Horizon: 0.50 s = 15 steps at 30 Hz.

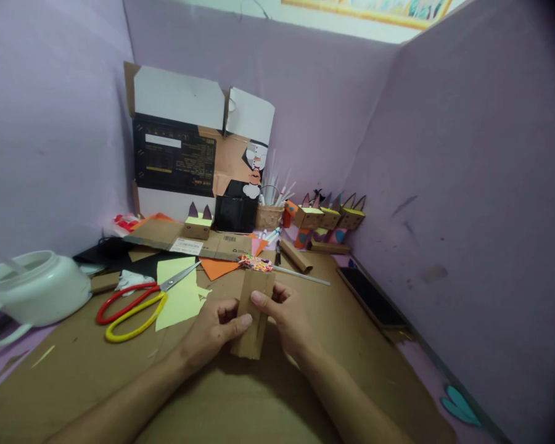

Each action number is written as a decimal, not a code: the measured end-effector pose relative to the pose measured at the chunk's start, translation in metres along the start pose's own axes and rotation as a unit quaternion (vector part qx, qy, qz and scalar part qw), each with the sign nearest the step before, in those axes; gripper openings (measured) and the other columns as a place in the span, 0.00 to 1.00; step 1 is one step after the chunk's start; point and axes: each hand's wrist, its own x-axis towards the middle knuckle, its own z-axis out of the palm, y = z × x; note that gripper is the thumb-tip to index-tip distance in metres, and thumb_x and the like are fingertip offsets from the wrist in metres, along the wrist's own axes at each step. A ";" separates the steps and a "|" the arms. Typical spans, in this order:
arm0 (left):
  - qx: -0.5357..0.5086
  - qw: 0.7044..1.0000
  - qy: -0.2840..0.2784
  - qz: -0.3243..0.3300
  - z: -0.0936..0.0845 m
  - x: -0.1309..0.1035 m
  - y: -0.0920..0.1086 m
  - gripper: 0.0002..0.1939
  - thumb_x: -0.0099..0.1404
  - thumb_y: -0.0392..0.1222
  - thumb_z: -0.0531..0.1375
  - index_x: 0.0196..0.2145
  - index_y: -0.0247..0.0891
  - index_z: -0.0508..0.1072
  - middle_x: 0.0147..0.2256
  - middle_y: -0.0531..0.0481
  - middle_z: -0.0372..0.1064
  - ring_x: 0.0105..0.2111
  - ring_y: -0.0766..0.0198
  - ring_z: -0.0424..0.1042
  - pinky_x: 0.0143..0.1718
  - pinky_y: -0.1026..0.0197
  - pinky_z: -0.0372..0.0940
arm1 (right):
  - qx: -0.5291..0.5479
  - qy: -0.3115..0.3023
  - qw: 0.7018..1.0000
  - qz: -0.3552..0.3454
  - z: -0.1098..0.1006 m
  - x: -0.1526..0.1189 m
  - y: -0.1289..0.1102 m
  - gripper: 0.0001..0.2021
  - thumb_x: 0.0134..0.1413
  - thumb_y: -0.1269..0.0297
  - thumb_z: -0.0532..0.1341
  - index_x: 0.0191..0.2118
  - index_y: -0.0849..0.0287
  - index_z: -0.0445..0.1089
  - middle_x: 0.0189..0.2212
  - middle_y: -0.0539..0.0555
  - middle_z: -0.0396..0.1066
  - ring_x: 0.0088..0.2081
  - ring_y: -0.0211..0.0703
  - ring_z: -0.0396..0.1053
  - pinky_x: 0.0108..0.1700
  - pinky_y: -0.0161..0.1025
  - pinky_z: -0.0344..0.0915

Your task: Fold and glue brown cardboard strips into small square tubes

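Note:
A narrow folded cardboard piece (254, 336) is held between both hands above the cardboard-covered table. My left hand (215, 330) grips its left side, thumb across the front near the lower half. On the right side, my right hand (290, 314) holds it higher up, thumb on the front face and fingers behind. Just beyond its top end lies a multicoloured patterned item (258, 264) with a thin white stick (303, 275). Scissors with red and yellow handles (136, 311) rest partly on pale yellow paper (178, 311), left of my left hand.
A white pot (46, 290) stands at the left. A dark phone-like slab (372, 296) lies by the right wall. Behind are an unfolded box (176, 154), a cup of sticks (271, 217), small eared cardboard figures (309, 216) and another folded cardboard strip (296, 256).

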 end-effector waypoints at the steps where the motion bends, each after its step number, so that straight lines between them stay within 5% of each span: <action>1: 0.004 1.000 0.004 0.001 0.000 0.000 0.001 0.16 0.53 0.50 0.62 0.30 0.31 0.72 0.27 0.47 0.71 0.28 0.60 0.69 0.28 0.62 0.63 | -0.003 -0.003 1.000 -0.003 0.000 0.001 0.001 0.12 0.37 0.63 0.68 0.31 0.62 0.74 0.29 0.53 0.75 0.30 0.42 0.70 0.35 0.38 0.65; 7: 0.153 0.986 0.052 0.037 0.002 -0.002 0.007 0.13 0.55 0.46 0.59 0.30 0.32 0.73 0.26 0.49 0.71 0.27 0.60 0.68 0.27 0.63 0.62 | -0.017 0.017 0.996 -0.086 -0.001 0.001 -0.001 0.17 0.43 0.62 0.64 0.42 0.58 0.70 0.38 0.54 0.73 0.39 0.45 0.69 0.39 0.40 0.66; 11: 0.331 0.930 0.099 0.126 0.001 -0.006 0.006 0.06 0.58 0.39 0.55 0.31 0.37 0.72 0.29 0.50 0.71 0.30 0.61 0.69 0.30 0.63 0.62 | -0.120 0.010 0.975 -0.189 -0.005 -0.004 -0.013 0.16 0.40 0.70 0.65 0.39 0.55 0.68 0.42 0.54 0.70 0.41 0.45 0.69 0.36 0.38 0.67; 15: 0.410 0.876 0.123 0.221 -0.007 -0.007 0.004 0.09 0.60 0.35 0.53 0.38 0.39 0.70 0.34 0.49 0.71 0.34 0.61 0.69 0.35 0.62 0.63 | -0.238 -0.059 0.915 -0.321 -0.013 -0.007 -0.022 0.10 0.41 0.74 0.65 0.31 0.57 0.66 0.43 0.57 0.69 0.44 0.46 0.69 0.41 0.41 0.67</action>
